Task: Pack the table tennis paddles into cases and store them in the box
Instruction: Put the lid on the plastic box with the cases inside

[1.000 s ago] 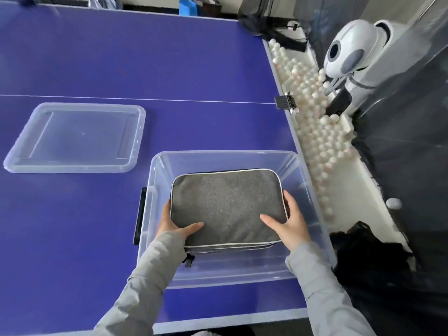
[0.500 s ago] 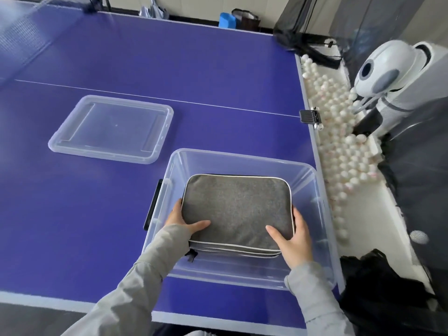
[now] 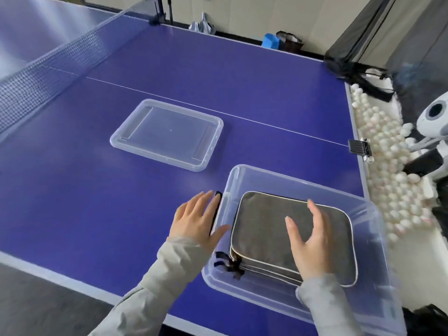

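Grey zipped paddle cases [image 3: 266, 226] with white piping lie stacked flat inside the clear plastic box [image 3: 271, 177] on the blue table. My left hand [image 3: 196, 220] hovers open just outside the box's left wall, over its black handle, holding nothing. Above the top case floats my right hand [image 3: 309, 241], fingers spread and lifted off the fabric. The box's clear lid [image 3: 167, 134] rests on the table to the upper left, apart from the box. No bare paddle is visible.
The table net [image 3: 55, 61] crosses the far left. A white trough holding several white balls [image 3: 388, 170] runs along the table's right edge, beside a white ball machine [image 3: 434, 122]. The table's near edge lies just below the box.
Both hands have let go of the case and lifted away; the left hand moved out over the box's left rim. The view swung left, bringing the net into sight.
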Available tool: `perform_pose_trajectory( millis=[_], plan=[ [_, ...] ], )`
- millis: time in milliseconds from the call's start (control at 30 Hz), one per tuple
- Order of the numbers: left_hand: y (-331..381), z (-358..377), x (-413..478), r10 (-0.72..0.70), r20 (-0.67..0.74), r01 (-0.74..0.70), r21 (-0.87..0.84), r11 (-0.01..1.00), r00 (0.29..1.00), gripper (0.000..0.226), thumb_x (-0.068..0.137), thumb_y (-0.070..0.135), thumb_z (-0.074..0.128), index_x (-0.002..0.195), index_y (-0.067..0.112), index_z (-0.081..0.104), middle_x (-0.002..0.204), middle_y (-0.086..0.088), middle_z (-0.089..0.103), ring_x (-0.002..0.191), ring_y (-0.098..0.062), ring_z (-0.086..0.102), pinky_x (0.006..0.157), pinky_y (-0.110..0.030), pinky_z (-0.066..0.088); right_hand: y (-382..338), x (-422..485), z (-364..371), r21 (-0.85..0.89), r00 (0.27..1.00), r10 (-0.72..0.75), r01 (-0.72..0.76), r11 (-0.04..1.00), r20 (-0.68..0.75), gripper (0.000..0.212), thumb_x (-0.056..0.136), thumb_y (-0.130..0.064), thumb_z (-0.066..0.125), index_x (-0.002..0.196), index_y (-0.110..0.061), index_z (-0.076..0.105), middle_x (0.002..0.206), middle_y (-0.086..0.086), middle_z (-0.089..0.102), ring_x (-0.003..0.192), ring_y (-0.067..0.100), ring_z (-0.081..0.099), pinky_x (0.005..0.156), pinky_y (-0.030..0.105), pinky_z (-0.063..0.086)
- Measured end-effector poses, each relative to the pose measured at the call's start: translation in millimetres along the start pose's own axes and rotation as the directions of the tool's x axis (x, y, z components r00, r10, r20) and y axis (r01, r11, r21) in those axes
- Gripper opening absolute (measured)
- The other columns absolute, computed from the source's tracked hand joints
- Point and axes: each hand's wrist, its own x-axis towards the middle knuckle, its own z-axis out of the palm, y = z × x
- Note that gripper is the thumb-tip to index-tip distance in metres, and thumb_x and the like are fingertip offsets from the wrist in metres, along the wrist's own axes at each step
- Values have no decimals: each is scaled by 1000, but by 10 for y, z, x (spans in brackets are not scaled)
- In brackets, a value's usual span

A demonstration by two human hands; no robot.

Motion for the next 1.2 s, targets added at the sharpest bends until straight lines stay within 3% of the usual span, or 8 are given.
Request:
perform_pose_trajectory(
  millis=[100,233,400,500,633,900,1100,1200],
  plan=[
    [-855,-128,216,-209,138,191,135,972,968,72,87,61,45,146,22,30,153,3,30,143,-15,23,112,-35,20,-514,177,518,73,987,-95,86,994,132,52,85,-13,67,132,0,48,132,16,50,125,30,44,105,26,29],
    [-2155,-238,562,-352,197,277,327,904,915,77,88,65,35,149,21,19,156,3,22,144,-15,14,114,-34,16,-1112,444,1349,-17,960,-170,178,984,221,54,86,-18,68,131,4,48,131,19,51,125,34,45,106,36,31],
    [-3485,-288,1131,-463,238,325,451,831,854,79,88,65,31,148,16,18,154,0,23,144,-18,14,114,-37,18,-1401,872,2371,-258,939,-36,130,957,342,59,93,-34,55,140,-2,39,139,14,43,132,29,35,109,33,25],
    [-3972,-232,1472,-437,233,296,463,835,869,77,89,63,35,146,14,23,151,-1,29,142,-19,18,112,-37,21,-1276,1072,2809,-467,908,123,86,880,400,58,95,-40,48,139,-4,37,140,12,43,130,29,35,105,36,29],
    [-4346,-68,1943,-418,228,288,444,848,879,74,89,61,38,145,12,26,149,-1,31,141,-19,20,112,-37,21,-1076,1237,3190,-643,892,226,88,761,390,54,95,-46,43,130,-5,45,133,12,49,122,31,43,97,39,37],
    [-4624,456,2429,-449,207,357,366,859,869,67,89,60,41,133,10,42,140,-4,40,128,-24,34,102,-37,28,-939,1491,3669,-700,904,306,-11,714,299,57,95,-51,39,125,-4,50,134,11,48,126,29,38,101,40,35],
    [-4580,653,2449,-573,190,562,111,820,798,75,82,54,60,133,3,40,143,-8,32,131,-28,27,103,-42,25,-1011,1429,3902,-574,895,397,-219,789,204,68,90,-49,52,133,3,41,144,14,35,134,29,29,105,41,31],
    [-4525,615,2459,-641,207,651,24,758,739,77,76,51,69,131,5,41,138,-11,37,130,-29,30,102,-43,26,-1067,1427,3868,-447,895,418,-313,838,156,64,88,-42,60,129,4,41,136,17,40,126,33,38,99,42,35]
  ],
)
